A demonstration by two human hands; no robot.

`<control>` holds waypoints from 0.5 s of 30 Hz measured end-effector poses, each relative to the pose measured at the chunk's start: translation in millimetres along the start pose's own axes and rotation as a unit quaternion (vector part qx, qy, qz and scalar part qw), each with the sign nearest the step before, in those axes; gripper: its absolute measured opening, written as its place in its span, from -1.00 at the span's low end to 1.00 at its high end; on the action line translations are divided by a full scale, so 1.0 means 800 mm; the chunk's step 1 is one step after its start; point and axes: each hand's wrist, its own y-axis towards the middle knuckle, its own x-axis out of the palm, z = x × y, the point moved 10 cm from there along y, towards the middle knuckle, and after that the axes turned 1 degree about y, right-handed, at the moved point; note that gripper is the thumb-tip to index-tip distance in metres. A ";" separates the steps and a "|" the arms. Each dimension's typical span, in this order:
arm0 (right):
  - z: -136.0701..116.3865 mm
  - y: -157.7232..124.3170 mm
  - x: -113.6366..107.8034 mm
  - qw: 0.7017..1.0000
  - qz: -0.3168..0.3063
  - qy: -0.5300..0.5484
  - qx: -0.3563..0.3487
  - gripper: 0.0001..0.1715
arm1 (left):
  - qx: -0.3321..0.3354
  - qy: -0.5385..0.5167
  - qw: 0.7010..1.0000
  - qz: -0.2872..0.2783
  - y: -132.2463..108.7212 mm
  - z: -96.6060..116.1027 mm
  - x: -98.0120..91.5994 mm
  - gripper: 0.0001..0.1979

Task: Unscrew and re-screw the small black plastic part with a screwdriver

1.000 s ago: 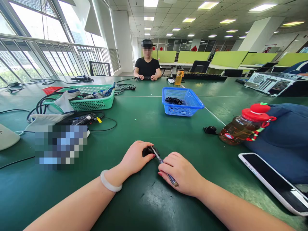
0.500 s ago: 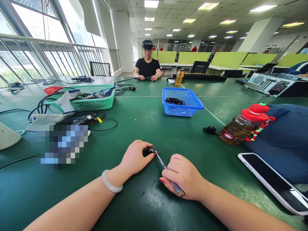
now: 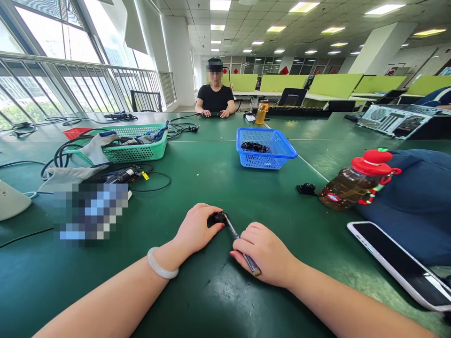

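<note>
My left hand (image 3: 197, 228), a pale bangle on its wrist, grips a small black part (image 3: 219, 218) against the green tabletop (image 3: 197, 300). The fingers cover much of that part, so its exact kind is hidden. In my right hand (image 3: 266, 253) is a screwdriver (image 3: 232, 228), its handle end showing below the fist. The shaft slants up and left, and its tip meets the black part's right side. Ahead of both hands, a blue basket (image 3: 264, 162) holds several black pieces (image 3: 254, 147). Another small black piece (image 3: 306, 188) lies to the right.
At the right are a red-lidded bottle (image 3: 347, 180), a dark blue bag (image 3: 423, 202) and a phone (image 3: 398, 263). Cables and gloves fill a green basket (image 3: 141, 151) at the left. A person in black (image 3: 215, 99) sits across the table; a computer case (image 3: 391, 119) lies far right.
My right hand and the screwdriver have shifted slightly up and left. The screwdriver still touches the black part, which my left hand keeps holding in nearly the same place.
</note>
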 end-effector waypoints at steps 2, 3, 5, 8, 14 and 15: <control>0.006 -0.002 -0.001 1.000 0.005 -0.006 0.018 -0.69 | -0.018 0.013 1.000 0.015 0.000 -0.006 -0.004 -0.70; 0.012 -0.003 0.000 0.999 0.003 -0.013 0.033 -0.72 | -0.023 0.020 0.999 0.023 0.000 -0.008 -0.006 -0.69; 0.024 -0.006 0.007 0.997 -0.022 -0.037 0.070 -0.83 | -0.024 0.030 0.999 0.036 0.000 -0.010 -0.008 -0.66; 0.039 -0.012 0.027 0.985 -0.096 -0.084 0.117 -0.80 | -0.016 0.042 0.998 0.052 0.000 -0.009 -0.011 -0.62; 0.073 -0.017 0.014 0.967 -0.140 -0.113 0.178 -0.59 | -0.009 0.049 0.997 0.063 -0.001 -0.006 -0.014 -0.60; 0.091 -0.018 -0.002 0.963 -0.121 -0.129 0.206 -0.59 | -0.007 0.048 0.997 0.061 -0.001 -0.006 -0.013 -0.60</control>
